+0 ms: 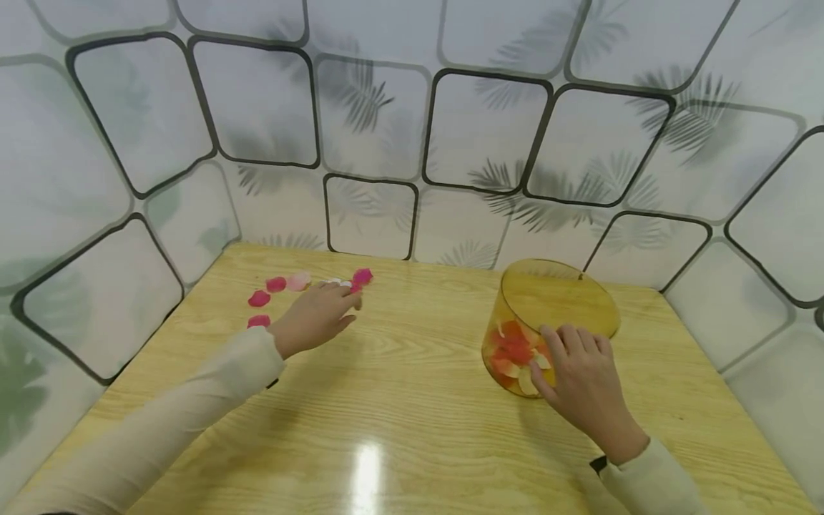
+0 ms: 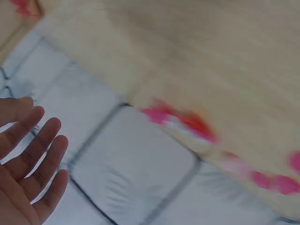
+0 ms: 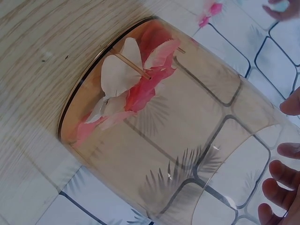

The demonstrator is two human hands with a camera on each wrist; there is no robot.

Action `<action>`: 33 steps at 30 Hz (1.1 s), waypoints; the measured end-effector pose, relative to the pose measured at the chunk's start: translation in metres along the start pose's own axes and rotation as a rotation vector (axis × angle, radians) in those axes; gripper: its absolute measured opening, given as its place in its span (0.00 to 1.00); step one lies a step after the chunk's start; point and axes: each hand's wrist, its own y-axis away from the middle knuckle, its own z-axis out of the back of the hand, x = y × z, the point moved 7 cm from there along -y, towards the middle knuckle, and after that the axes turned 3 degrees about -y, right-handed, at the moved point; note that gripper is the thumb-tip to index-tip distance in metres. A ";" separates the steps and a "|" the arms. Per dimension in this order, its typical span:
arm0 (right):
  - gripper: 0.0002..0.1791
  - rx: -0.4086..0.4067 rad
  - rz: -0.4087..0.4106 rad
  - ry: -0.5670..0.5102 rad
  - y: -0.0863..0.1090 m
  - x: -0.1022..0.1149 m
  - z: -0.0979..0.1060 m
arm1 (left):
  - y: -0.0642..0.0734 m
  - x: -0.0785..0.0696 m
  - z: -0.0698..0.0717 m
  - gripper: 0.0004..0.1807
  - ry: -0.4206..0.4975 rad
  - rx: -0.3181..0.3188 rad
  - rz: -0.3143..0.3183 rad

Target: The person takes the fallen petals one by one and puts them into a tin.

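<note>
In the head view, my left hand (image 1: 315, 318) reaches over the far left of the table, above several loose pink, red and white petals (image 1: 275, 285). The left wrist view has that hand (image 2: 30, 164) with its fingers spread and nothing between them; the petals (image 2: 187, 126) there are blurred. My right hand (image 1: 586, 379) grips the near rim of a clear amber container (image 1: 505, 322), thumb low against the outer wall. Red, pink and white petals (image 3: 140, 89) lie in the bottom of the container, which stands tilted on the table.
The pale wood-grain table (image 1: 412, 400) reaches back to a patterned wall covering (image 1: 370, 214) with leaf prints, which also runs along both sides. Light reflects brightly off the table's near middle.
</note>
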 end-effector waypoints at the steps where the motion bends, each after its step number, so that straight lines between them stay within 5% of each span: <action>1: 0.29 -0.002 -0.001 -0.003 0.000 0.000 0.000 | 0.010 0.011 -0.003 0.10 0.002 0.008 0.021; 8: 0.29 -0.005 -0.011 -0.010 0.002 -0.003 0.000 | 0.067 0.084 -0.024 0.10 -0.003 0.073 0.163; 14: 0.28 -0.009 -0.009 -0.010 0.001 -0.002 0.000 | 0.094 0.119 -0.041 0.15 0.011 0.163 0.260; 20: 0.28 -0.009 -0.009 -0.012 0.001 0.000 0.000 | 0.106 0.133 -0.058 0.17 0.063 0.240 0.316; 25: 0.28 -0.007 -0.014 -0.008 0.001 0.000 -0.001 | 0.107 0.135 -0.061 0.10 0.109 0.179 0.299; 33: 0.29 -0.021 -0.022 -0.012 0.000 0.000 0.000 | 0.103 0.130 -0.055 0.06 0.061 0.074 0.256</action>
